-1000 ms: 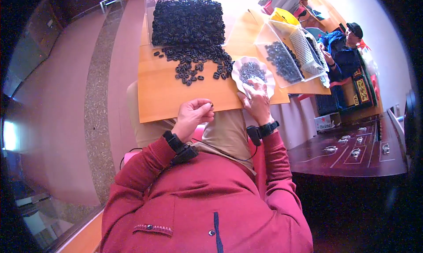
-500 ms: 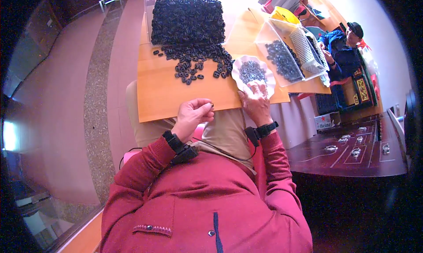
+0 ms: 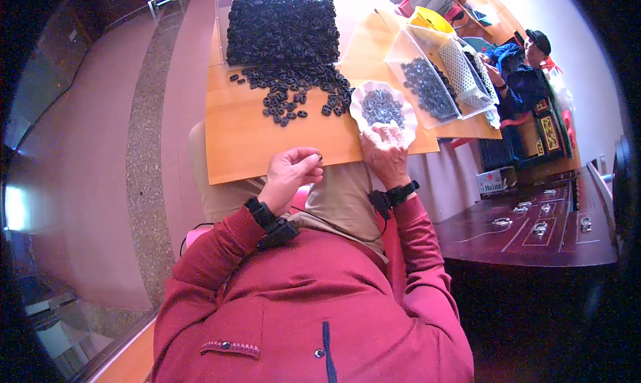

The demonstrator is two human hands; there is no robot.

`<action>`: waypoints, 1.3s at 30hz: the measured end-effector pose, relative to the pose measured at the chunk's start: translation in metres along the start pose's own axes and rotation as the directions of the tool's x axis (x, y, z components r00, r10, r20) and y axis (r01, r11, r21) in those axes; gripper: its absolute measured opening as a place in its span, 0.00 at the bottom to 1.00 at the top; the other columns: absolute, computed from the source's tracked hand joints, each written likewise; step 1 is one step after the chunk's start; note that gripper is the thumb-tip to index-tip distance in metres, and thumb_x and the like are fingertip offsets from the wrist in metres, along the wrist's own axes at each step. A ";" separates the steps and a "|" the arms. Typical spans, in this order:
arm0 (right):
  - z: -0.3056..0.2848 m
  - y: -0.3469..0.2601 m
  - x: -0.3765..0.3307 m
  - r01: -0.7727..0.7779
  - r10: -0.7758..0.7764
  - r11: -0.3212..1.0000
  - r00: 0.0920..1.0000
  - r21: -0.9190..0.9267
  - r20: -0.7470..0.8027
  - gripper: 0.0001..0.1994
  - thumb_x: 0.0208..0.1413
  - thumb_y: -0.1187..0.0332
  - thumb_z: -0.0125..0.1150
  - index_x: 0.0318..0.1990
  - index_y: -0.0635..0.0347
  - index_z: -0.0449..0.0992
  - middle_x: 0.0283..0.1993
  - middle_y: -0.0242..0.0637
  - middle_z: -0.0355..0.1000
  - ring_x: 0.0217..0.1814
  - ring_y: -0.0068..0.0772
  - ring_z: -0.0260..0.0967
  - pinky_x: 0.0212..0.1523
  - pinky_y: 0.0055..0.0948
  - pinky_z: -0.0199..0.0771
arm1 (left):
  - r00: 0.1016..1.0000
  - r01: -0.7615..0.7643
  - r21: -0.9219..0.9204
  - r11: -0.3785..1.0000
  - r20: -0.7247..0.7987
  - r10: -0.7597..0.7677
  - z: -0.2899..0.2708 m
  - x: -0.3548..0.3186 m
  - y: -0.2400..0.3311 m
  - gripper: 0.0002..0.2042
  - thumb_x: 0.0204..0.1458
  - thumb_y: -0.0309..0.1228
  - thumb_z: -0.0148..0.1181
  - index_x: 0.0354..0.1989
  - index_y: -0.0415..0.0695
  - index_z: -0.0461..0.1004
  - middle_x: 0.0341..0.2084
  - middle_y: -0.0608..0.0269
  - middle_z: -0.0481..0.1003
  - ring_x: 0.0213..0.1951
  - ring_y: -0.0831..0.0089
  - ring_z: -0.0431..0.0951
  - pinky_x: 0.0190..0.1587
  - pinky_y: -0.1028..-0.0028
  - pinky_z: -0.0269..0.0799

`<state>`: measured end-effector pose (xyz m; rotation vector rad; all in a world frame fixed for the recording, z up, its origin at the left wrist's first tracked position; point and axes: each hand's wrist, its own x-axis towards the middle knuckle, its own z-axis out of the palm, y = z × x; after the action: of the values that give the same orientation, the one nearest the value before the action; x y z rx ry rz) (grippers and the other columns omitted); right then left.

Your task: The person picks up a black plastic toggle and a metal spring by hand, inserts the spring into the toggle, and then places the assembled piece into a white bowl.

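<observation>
My left hand (image 3: 291,174) is closed in a pinch over the near edge of the wooden table. Between thumb and forefinger it holds a small dark piece (image 3: 320,157), mostly hidden by the fingertips. My right hand (image 3: 385,157) reaches over the near rim of a white scalloped dish (image 3: 358,106). Its fingers are bunched downward at the small grey, metallic-looking parts (image 3: 381,107) in the dish; whatever is at the fingertips is hidden. Left of the dish, many black oval parts with holes (image 3: 294,96) lie loose on the tabletop.
A clear bin (image 3: 280,29) heaped with black parts lies at the far side. Right of the dish stands a clear box (image 3: 427,93) of dark parts, with a white perforated basket (image 3: 467,76) and yellow container (image 3: 433,21). A co-worker (image 3: 517,66) sits at the right.
My right hand's fingers have drawn closer together at the dish. My left hand keeps its pinch, almost unmoved. The whole view has shifted slightly.
</observation>
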<state>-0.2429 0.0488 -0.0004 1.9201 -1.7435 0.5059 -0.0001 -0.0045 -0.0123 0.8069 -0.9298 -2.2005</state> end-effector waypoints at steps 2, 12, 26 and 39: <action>-0.001 -0.002 0.002 -0.011 0.011 1.000 1.000 0.013 0.001 0.07 0.50 0.66 0.61 0.35 0.55 0.79 0.37 0.41 0.74 0.42 0.44 0.70 0.44 0.42 0.70 | 1.000 -0.005 0.008 1.000 -0.005 0.005 0.000 0.000 0.000 0.09 0.57 0.29 0.57 0.42 0.37 0.73 0.31 0.63 0.76 0.29 0.78 0.77 0.34 0.78 0.78; -0.002 -0.009 0.004 -0.109 0.112 0.986 0.994 0.123 -0.011 0.06 0.50 0.69 0.60 0.33 0.61 0.78 0.35 0.43 0.74 0.41 0.47 0.70 0.43 0.41 0.70 | 1.000 -0.004 0.001 1.000 0.000 0.004 0.000 0.001 -0.001 0.09 0.57 0.29 0.57 0.41 0.37 0.73 0.31 0.63 0.76 0.29 0.78 0.77 0.34 0.78 0.78; 0.010 0.012 -0.001 -0.366 0.398 0.848 0.918 0.384 -0.003 0.05 0.49 0.72 0.62 0.31 0.63 0.77 0.32 0.43 0.73 0.40 0.45 0.70 0.42 0.37 0.68 | 0.999 0.015 0.051 0.999 -0.030 -0.014 0.001 0.002 -0.001 0.11 0.57 0.28 0.56 0.44 0.35 0.72 0.31 0.62 0.76 0.30 0.77 0.78 0.35 0.77 0.78; 0.007 0.017 0.007 -0.343 0.381 0.849 0.925 0.402 -0.016 0.05 0.50 0.72 0.64 0.30 0.63 0.75 0.31 0.41 0.73 0.36 0.40 0.70 0.39 0.34 0.68 | 0.999 -0.051 0.090 0.995 -0.011 0.053 0.003 0.003 -0.002 0.11 0.58 0.28 0.56 0.46 0.37 0.71 0.29 0.63 0.76 0.30 0.77 0.78 0.36 0.76 0.78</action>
<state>-0.2590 0.0385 -0.0001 1.7716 -2.0725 1.1467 -0.0045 -0.0043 -0.0134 0.8291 -1.0379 -2.1186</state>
